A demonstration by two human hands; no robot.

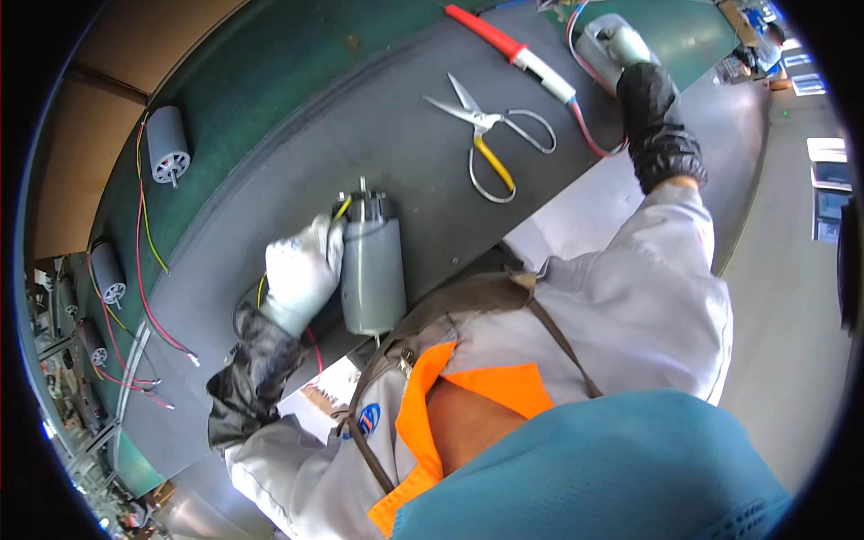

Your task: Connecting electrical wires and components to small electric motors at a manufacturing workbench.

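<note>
A grey cylindrical electric motor [373, 274] lies on the dark mat in front of me, its shaft end pointing away from my body. My left hand [301, 270], in a white glove, is closed beside the motor's far end. Wires coming off the motor run into its fingers, with yellow and red lengths trailing below the hand. My right hand [627, 47], also gloved, reaches to the far right into a small pale container [596, 43]. Its fingers look bent inward there, and whatever is between them is hidden.
Scissors [486, 119] with one yellow handle lie open on the mat. Beyond them rests a red-and-white corded tool [513, 52]. Another motor [167, 144] with loose wires stands at the left, with several more further down. Cardboard [85, 153] borders the far left.
</note>
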